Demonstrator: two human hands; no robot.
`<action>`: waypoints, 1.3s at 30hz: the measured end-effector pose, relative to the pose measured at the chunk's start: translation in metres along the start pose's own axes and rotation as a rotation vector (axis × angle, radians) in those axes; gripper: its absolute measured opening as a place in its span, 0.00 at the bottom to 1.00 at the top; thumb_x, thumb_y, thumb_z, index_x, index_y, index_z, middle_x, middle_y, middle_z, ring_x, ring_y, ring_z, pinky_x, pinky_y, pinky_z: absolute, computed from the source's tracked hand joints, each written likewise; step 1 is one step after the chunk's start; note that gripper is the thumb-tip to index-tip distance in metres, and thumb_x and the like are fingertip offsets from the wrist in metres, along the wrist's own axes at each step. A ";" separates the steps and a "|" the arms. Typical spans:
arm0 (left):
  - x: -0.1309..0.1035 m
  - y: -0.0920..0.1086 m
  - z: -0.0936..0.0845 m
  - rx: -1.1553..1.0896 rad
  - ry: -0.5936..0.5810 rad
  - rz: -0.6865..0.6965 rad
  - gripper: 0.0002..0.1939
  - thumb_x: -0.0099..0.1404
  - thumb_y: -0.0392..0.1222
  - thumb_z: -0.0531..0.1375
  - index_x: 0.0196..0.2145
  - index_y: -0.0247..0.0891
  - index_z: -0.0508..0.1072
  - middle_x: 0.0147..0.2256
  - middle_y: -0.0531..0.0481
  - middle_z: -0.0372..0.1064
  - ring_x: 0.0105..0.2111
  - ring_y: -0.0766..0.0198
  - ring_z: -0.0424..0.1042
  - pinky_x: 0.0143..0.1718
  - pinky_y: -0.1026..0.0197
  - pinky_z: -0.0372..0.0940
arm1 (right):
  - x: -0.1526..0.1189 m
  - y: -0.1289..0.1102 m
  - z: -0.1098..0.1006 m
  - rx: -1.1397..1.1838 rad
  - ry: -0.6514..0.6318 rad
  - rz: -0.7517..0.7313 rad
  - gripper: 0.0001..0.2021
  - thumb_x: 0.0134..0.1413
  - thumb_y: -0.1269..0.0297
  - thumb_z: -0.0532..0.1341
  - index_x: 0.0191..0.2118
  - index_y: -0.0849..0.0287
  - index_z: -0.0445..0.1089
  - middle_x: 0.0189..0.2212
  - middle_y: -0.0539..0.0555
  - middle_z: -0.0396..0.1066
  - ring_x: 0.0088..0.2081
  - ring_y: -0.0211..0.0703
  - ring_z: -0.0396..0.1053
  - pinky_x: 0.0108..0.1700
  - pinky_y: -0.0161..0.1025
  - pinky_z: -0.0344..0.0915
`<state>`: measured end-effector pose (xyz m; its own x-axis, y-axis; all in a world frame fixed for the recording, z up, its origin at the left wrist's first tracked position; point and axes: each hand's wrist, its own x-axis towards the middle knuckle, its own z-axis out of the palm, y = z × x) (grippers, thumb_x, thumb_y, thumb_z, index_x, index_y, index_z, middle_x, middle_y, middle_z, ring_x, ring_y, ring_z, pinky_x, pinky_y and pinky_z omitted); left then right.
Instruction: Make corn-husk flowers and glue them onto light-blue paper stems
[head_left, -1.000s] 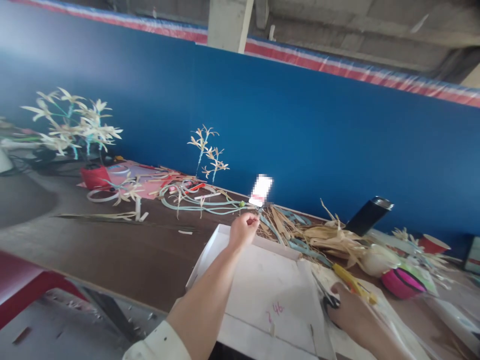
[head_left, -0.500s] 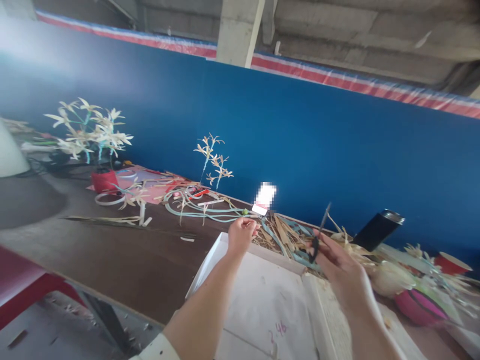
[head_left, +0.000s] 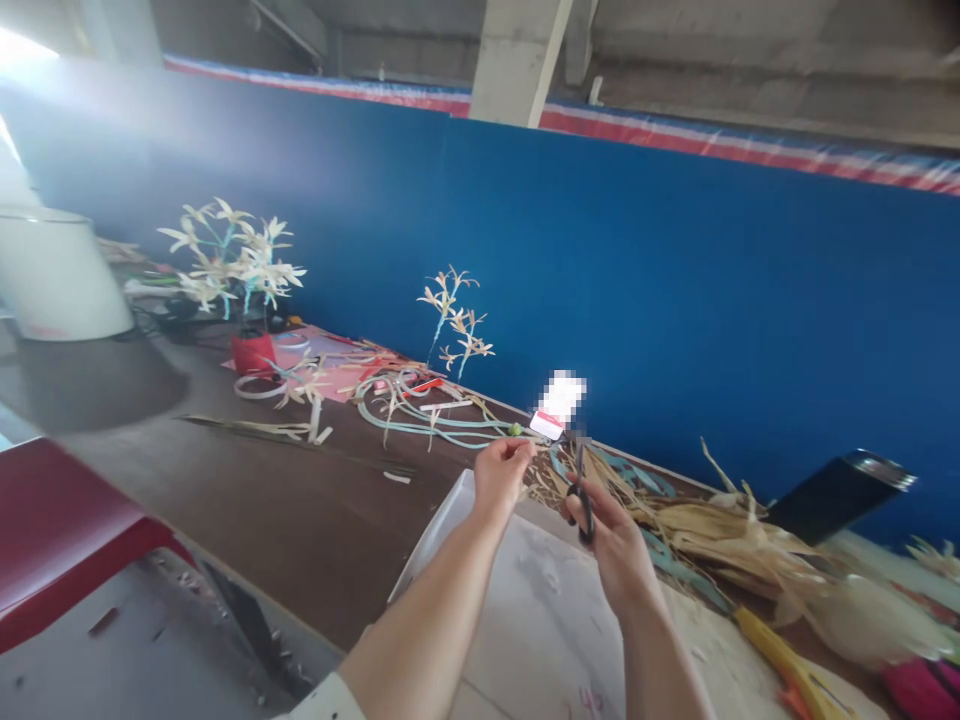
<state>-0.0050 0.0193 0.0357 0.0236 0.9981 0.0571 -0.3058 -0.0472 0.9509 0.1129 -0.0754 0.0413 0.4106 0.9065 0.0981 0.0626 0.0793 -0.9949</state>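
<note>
My right hand [head_left: 611, 540] is closed round the black handles of a pair of scissors [head_left: 584, 510], whose blades point up and away from me. Just left of it, my left hand [head_left: 504, 472] makes a pinch; what its fingertips hold, if anything, is too small to name. Both hands are over the far edge of a shallow white box [head_left: 517, 610]. Behind the scissors lies a heap of dry husk strips [head_left: 622, 490]. A phone-like bright screen [head_left: 561, 400] stands beyond my hands, partly blurred out.
Pale flowers [head_left: 240, 260] rise from a red pot [head_left: 253, 353] at left; a smaller flower spray [head_left: 457, 320] stands mid-table. Pale green tubing [head_left: 375, 408] curls nearby. A black flask [head_left: 840, 500], a yellow-handled tool [head_left: 784, 660] and a white bucket [head_left: 60, 280] are around; a red stool [head_left: 67, 530] is at left.
My right hand has brought the scissors left, close beside my left hand. The left hand keeps its pinch. The view has turned, showing more of the bucket and the yellow tool.
</note>
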 end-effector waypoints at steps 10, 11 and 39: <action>-0.008 0.012 0.006 -0.047 -0.037 -0.008 0.09 0.53 0.43 0.61 0.30 0.35 0.70 0.29 0.48 0.74 0.28 0.66 0.72 0.25 0.68 0.62 | -0.009 0.000 -0.008 -0.107 -0.098 0.122 0.26 0.39 0.50 0.68 0.46 0.55 0.74 0.26 0.51 0.69 0.29 0.39 0.64 0.29 0.32 0.58; -0.009 0.012 0.006 -0.053 -0.040 -0.004 0.08 0.53 0.43 0.61 0.29 0.35 0.70 0.29 0.47 0.74 0.28 0.66 0.72 0.25 0.68 0.62 | -0.009 -0.001 -0.008 -0.118 -0.115 0.125 0.25 0.39 0.50 0.68 0.46 0.55 0.74 0.25 0.51 0.69 0.29 0.39 0.64 0.28 0.32 0.57; -0.010 0.011 0.004 0.109 -0.054 0.068 0.10 0.56 0.45 0.60 0.32 0.36 0.74 0.28 0.49 0.74 0.28 0.65 0.72 0.25 0.68 0.64 | -0.009 -0.001 -0.005 -0.073 -0.096 0.120 0.19 0.33 0.56 0.71 0.38 0.54 0.78 0.24 0.51 0.71 0.22 0.35 0.60 0.27 0.35 0.61</action>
<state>-0.0047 0.0086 0.0467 0.0582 0.9890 0.1358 -0.2034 -0.1214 0.9715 0.1134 -0.0857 0.0417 0.3302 0.9435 -0.0272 0.0856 -0.0586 -0.9946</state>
